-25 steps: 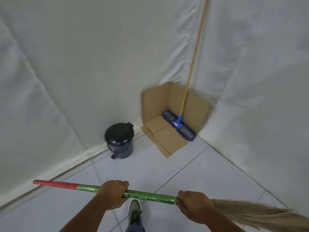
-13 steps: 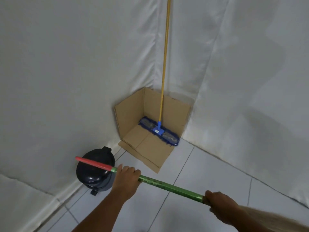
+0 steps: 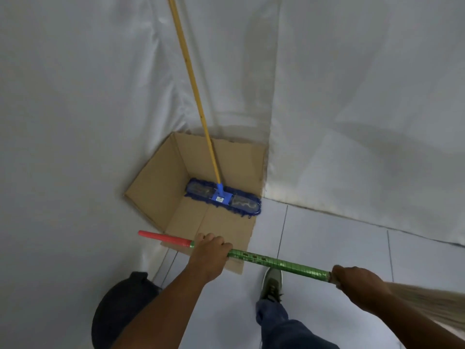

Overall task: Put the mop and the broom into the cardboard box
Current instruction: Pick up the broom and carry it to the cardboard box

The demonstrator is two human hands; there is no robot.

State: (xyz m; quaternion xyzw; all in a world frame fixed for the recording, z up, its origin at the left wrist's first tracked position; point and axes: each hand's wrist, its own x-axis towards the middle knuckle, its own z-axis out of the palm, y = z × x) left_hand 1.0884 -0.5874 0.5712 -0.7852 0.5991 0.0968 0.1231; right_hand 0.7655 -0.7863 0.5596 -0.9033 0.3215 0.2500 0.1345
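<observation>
matt brown cardboard box (image 3: pixel 161 187), glossy green foil-wrapped broom (image 3: pixel 279 263) handle, fuzzy blue cloth mop (image 3: pixel 222 197) head.

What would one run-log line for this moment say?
mop: in cardboard box | broom: held level, outside box | left hand: gripping | right hand: gripping | next: probably place broom

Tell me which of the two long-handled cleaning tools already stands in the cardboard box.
The mop with the yellow handle and blue head; the green-handled broom is held in both hands, outside the cardboard box.

Dim, even light; soft shadows on white sheeting (image 3: pixel 352 84); broom bristles (image 3: pixel 427 306) motion-blurred; wide-angle bending at edges.
</observation>
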